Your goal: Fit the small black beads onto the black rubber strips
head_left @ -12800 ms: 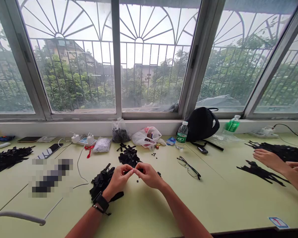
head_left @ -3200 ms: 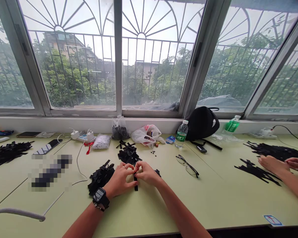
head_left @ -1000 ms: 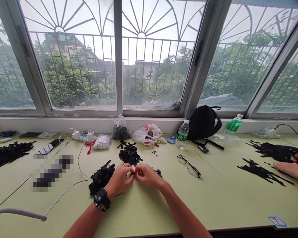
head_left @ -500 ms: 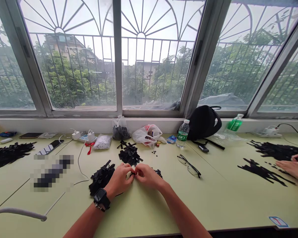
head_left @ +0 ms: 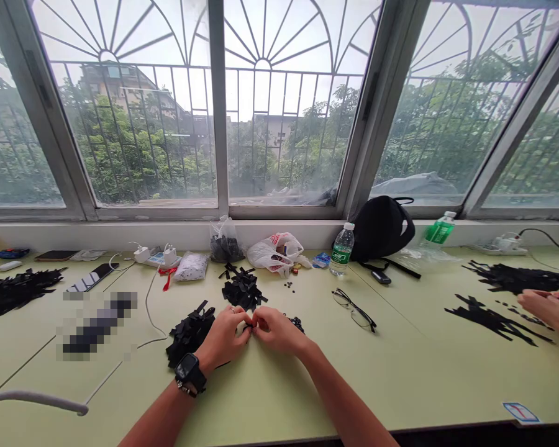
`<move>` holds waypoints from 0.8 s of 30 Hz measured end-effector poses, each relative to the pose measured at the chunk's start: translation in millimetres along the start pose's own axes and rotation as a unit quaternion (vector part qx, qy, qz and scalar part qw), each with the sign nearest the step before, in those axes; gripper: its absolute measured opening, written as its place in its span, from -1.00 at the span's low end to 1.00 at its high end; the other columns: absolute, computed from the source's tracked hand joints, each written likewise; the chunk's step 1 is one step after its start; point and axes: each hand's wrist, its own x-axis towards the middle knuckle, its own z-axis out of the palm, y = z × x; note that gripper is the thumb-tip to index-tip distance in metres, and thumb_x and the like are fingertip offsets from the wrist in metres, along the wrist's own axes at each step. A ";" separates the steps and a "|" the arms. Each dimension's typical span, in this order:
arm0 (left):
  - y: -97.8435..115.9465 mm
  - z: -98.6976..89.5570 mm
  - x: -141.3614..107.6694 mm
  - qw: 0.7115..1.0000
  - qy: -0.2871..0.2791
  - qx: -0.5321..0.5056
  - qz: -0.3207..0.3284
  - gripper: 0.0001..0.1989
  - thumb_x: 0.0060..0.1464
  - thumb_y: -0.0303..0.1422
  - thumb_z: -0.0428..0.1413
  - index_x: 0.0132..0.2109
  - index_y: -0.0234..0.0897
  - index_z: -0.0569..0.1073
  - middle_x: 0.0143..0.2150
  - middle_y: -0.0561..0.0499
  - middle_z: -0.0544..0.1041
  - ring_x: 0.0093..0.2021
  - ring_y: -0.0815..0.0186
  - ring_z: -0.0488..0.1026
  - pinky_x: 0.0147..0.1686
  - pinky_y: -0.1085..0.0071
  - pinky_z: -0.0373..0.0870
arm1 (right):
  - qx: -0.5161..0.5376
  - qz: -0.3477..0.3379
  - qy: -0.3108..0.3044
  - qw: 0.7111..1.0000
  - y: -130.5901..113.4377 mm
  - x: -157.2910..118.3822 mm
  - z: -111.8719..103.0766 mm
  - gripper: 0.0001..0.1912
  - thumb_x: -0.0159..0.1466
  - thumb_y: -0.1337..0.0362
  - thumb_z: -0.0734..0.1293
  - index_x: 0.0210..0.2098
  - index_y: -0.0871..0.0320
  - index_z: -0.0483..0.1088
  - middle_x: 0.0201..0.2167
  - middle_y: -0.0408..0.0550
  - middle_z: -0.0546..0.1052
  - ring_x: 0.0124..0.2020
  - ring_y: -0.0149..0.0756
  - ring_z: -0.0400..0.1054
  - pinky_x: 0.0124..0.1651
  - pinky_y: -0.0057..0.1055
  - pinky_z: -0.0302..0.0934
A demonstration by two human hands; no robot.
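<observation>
My left hand point(head_left: 226, 335), with a watch on the wrist, is closed in a pinch. My right hand point(head_left: 276, 329) is pinched too, its fingertips meeting the left ones. A small black strip point(head_left: 248, 327) shows between the fingertips, mostly hidden by them. Beside my left hand lies a pile of black strips point(head_left: 186, 340). Beyond both hands is another heap of short black strips point(head_left: 242, 288). Small black round pieces point(head_left: 297, 323) lie partly hidden behind my right hand, and a few loose round pieces point(head_left: 289, 285) are scattered further back.
Eyeglasses point(head_left: 354, 309) lie right of my hands. Along the windowsill are a water bottle point(head_left: 341, 249), a black bag point(head_left: 382, 230), a white plastic bag point(head_left: 274, 253) and a power strip point(head_left: 157, 258). At right, another person's hands point(head_left: 547, 308) are near more black strips point(head_left: 487, 320).
My hands stay pinched together in nearly the same place. The other person's hands at the right have shifted and come closer together. The view has moved very slightly.
</observation>
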 end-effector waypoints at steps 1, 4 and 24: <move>0.0 0.0 0.0 1.000 0.000 -0.001 0.000 -0.82 0.16 -0.46 0.10 -0.24 -0.14 0.59 -0.22 -0.04 0.54 -0.14 0.15 0.42 -0.10 0.26 0.37 | 0.000 -0.001 0.000 1.000 0.3 0.0 0.2 -0.87 0.13 0.47 0.30 -0.35 0.14 0.39 -0.42 -0.18 0.42 -0.39 -0.38 0.27 -0.32 -0.50 0.09; 0.0 -0.1 -0.2 1.000 0.000 -0.002 -0.001 -0.82 0.17 -0.46 0.09 -0.24 -0.14 0.59 -0.22 -0.05 0.54 -0.14 0.14 0.42 -0.10 0.26 0.37 | 0.001 -0.002 -0.001 1.000 1.1 -0.1 0.8 -0.87 0.13 0.47 0.30 -0.35 0.14 0.39 -0.41 -0.18 0.43 -0.39 -0.37 0.27 -0.31 -0.50 0.09; -0.8 0.8 -1.1 1.000 -0.006 0.001 -0.008 -0.81 0.18 -0.48 0.09 -0.22 -0.13 0.59 -0.19 -0.02 0.53 -0.11 0.16 0.42 -0.07 0.27 0.36 | -0.012 -0.009 -0.002 1.000 0.4 -1.7 0.5 -0.88 0.16 0.45 0.30 -0.33 0.13 0.38 -0.40 -0.18 0.41 -0.38 -0.37 0.25 -0.33 -0.50 0.07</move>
